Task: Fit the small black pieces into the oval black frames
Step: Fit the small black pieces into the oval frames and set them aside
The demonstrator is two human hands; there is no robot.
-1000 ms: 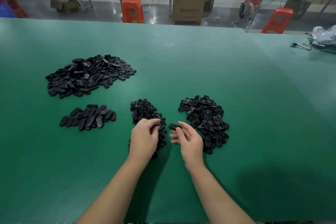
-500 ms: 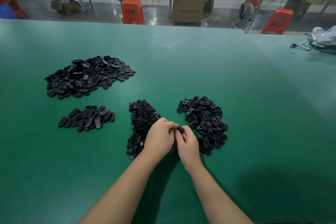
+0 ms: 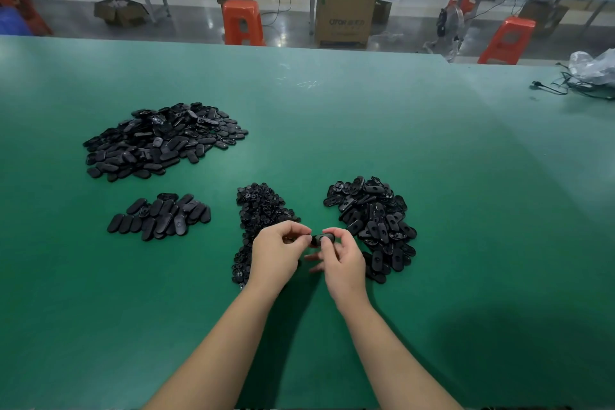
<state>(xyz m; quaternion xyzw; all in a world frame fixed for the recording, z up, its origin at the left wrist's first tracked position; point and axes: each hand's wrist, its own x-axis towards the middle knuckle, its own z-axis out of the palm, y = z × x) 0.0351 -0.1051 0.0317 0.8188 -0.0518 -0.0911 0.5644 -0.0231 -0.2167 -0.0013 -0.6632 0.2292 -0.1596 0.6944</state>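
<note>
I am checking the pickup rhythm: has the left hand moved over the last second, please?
Yes. The left hand has moved rightward off the pile of small pieces to meet the right hand at the oval frame.

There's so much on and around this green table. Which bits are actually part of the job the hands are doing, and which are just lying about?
Part of the job:
- oval black plastic frame, pinched between left hand and right hand
- heap of small black pieces
- pile of open oval frames
- two piles of closed black ovals

Lying about:
- orange plastic stools
- brown cardboard box
- crumpled clear plastic bag
- black cable
</note>
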